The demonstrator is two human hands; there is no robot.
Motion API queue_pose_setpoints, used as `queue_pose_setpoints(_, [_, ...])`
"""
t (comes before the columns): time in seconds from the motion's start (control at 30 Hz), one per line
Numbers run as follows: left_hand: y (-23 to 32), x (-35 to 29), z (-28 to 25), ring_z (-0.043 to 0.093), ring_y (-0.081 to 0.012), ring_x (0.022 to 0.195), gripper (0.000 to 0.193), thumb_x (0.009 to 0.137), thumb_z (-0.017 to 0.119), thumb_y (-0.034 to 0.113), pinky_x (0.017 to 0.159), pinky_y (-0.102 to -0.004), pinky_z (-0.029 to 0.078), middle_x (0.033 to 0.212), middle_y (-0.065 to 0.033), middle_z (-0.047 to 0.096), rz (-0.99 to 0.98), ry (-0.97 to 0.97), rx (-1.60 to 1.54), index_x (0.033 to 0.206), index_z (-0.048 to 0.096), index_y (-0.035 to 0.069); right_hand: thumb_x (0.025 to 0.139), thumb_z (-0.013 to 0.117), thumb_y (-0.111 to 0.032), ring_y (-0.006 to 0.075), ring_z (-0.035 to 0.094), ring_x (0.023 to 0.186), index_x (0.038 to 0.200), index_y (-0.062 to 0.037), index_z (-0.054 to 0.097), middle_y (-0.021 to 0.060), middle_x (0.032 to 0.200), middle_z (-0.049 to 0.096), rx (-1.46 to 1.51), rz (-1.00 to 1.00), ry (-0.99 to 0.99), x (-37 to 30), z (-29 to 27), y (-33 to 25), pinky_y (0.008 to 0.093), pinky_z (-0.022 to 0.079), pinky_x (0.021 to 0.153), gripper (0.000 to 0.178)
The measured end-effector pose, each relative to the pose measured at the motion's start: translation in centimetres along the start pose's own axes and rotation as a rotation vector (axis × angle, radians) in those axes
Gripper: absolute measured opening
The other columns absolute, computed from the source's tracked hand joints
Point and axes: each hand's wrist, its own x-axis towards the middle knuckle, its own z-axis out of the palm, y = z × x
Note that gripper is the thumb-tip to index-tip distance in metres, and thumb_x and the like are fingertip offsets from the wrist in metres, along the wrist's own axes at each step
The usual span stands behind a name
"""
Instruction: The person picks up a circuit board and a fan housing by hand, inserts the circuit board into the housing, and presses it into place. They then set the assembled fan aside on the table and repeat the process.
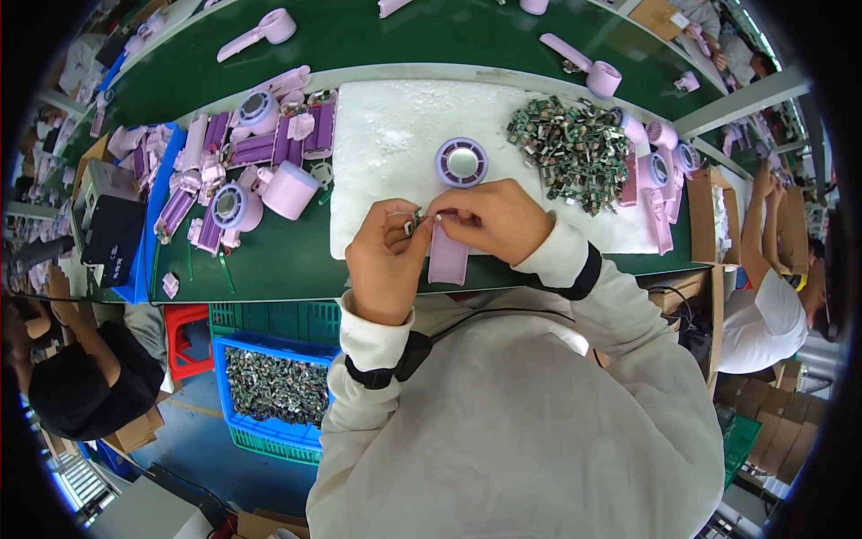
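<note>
A pink handheld fan lies in front of me, its round purple head on the white foam sheet. The fan's open handle shell points toward me, partly over the table edge. My left hand is closed, with a small green circuit board between thumb and fingers. Beside it, my right hand covers the fan's neck, its thumb and fingers pinched together. A tiny white piece shows at those fingertips, too small to name. Both hands' fingertips nearly meet above the handle.
A heap of small circuit boards sits on the foam sheet, with pink fan parts to its right. More pink fans and shells crowd the left. Below, a blue crate holds many boards. Other people work on both sides.
</note>
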Motion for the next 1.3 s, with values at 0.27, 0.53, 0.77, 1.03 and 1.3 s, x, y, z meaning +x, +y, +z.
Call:
queue_pose_setpoints(0.27, [0.9,-0.2,0.7,0.07,-0.0133,0.085,0.021,0.089,0.07,-0.007,0.073,-0.0246,0.057,0.096,-0.0127,0.072,0.282,0.044,0.422,0.108,0.062,-0.003,0.089,0.068,-0.014,0.0288,0.068,0.067,0.105,-0.0077,0.071,0.0138,0.078,0.069,0.004,-0.057,0.078,-0.3,0.3,0.5,0.0358,0.053,0.062,0.018])
queue_pose_setpoints(0.53, [-0.1,-0.6,0.4,0.071,-0.0183,0.096,0.026,0.093,0.067,-0.005,0.085,-0.0296,0.058,0.103,-0.0129,0.072,0.155,0.083,0.093,0.119,0.066,-0.003,0.086,0.072,-0.013,0.0155,0.056,0.053,0.101,-0.0053,0.073,0.0075,0.062,0.059,0.176,0.065,0.163,-0.6,0.8,0.7,0.0291,0.045,0.053,0.017])
queue_pose_setpoints(0.77, [-1.6,-0.4,0.2,0.071,-0.0205,0.101,0.029,0.096,0.063,-0.005,0.09,-0.0319,0.059,0.112,-0.0137,0.069,0.076,-0.07,-0.212,0.125,0.065,-0.003,0.084,0.075,-0.012,0.0115,0.049,0.05,0.096,-0.0045,0.075,0.0039,0.058,0.053,0.221,0.119,0.236,-1.0,0.8,0.1,0.0286,0.04,0.049,0.014])
queue_pose_setpoints(1.03, [-1.9,-0.3,-0.2,0.071,-0.0202,0.1,0.028,0.096,0.062,-0.007,0.09,-0.0307,0.058,0.11,-0.0144,0.068,0.165,-0.091,-0.214,0.124,0.066,-0.004,0.085,0.075,-0.012,0.0089,0.043,0.049,0.095,-0.0042,0.075,0.0014,0.054,0.048,0.25,0.158,0.234,-0.9,0.9,-0.1,0.0271,0.036,0.048,0.013])
queue_pose_setpoints(1.3, [-2.1,-0.3,0.1,0.07,-0.0192,0.098,0.026,0.096,0.062,-0.008,0.089,-0.0303,0.058,0.107,-0.013,0.069,0.182,-0.063,-0.238,0.121,0.067,-0.005,0.084,0.075,-0.011,0.0073,0.042,0.049,0.096,-0.004,0.075,0.001,0.054,0.048,0.218,0.126,0.251,-0.7,0.7,-0.3,0.0266,0.035,0.048,0.013])
